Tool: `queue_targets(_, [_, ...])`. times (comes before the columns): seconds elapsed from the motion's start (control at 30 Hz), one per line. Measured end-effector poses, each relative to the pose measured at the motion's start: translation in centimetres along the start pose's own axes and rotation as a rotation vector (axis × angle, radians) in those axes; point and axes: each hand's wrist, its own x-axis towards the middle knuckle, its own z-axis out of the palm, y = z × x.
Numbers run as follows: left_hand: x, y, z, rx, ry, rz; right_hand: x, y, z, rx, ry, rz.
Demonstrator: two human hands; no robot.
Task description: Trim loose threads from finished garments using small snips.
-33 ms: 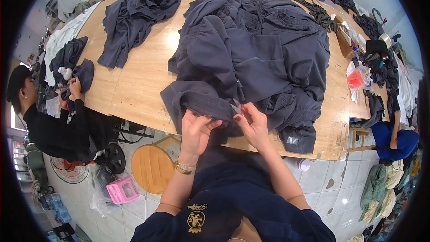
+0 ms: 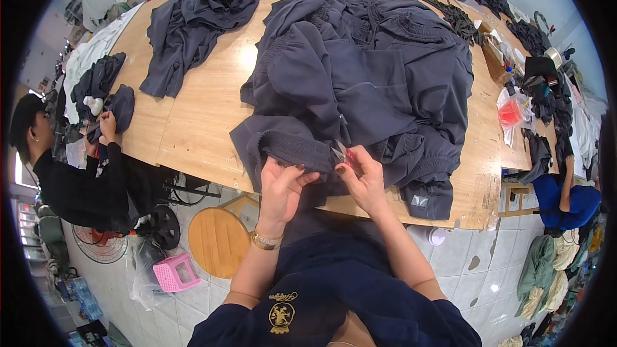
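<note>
A large heap of dark grey garments (image 2: 360, 83) lies on the wooden table before me. At its near edge, my left hand (image 2: 285, 189) pinches a gathered, elastic-looking band (image 2: 290, 149) of one garment between thumb and fingers. Close beside that band, my right hand (image 2: 361, 180) grips small red-handled thread snips (image 2: 341, 151), their pointed blades parted and directed toward the cloth. Whether the blades touch a thread is too small to tell. Another garment end with a pale square patch (image 2: 420, 201) hangs near the table's front edge, right of my hands.
More dark garments (image 2: 196, 29) lie at the far left of the table (image 2: 193, 135). A co-worker in black (image 2: 83, 173) handles cloth on the left; another in blue (image 2: 565, 205) sits on the right. A round wooden stool (image 2: 218, 242) and a pink plastic stool (image 2: 175, 273) stand on the floor.
The blades of the snips in my right hand have spread wider apart, and its fingers have shifted slightly. My left hand keeps its place on the band.
</note>
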Motion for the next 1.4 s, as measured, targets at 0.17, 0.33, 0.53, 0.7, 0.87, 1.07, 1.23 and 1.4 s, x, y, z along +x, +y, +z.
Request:
queue_targets(0.17, [-0.1, -0.5, 0.7, 0.127, 0.01, 0.021, 1.0, -0.7, 1.6, -0.027, -0.009, -0.205])
queue_targets(0.33, [-0.2, -1.1, -0.3, 0.202, -0.021, 0.102, 1.1, -1.0, 1.1, -0.416, -0.057, -0.512])
queue_targets(0.53, [0.1, -0.1, 1.3, 0.059, -0.004, 0.003, -0.5, 0.1, 1.8, -0.11, 0.166, -0.302])
queue_targets(0.7, [0.1, 0.4, 1.3, -0.004, 0.004, -0.003, -0.6, 0.1, 1.6, 0.096, 0.18, -0.071])
queue_targets(0.87, [-0.1, 0.0, 1.0, 0.031, -0.003, 0.015, 0.2, -1.6, 2.0, -0.019, 0.099, -0.187])
queue_targets(1.07, [-0.3, -0.4, 0.9, 0.004, -0.003, 0.066, 0.6, -1.0, 2.3, -0.233, 0.06, -0.507])
queue_targets(1.23, [0.0, 0.0, 1.1, -0.013, 0.03, 0.078, -0.5, -1.4, 1.9, -0.293, -0.065, -0.627])
queue_targets(1.4, [0.0, 0.7, 0.9, 0.026, -0.005, 0.035, -2.0, -1.7, 0.9, -0.235, -0.061, -0.467])
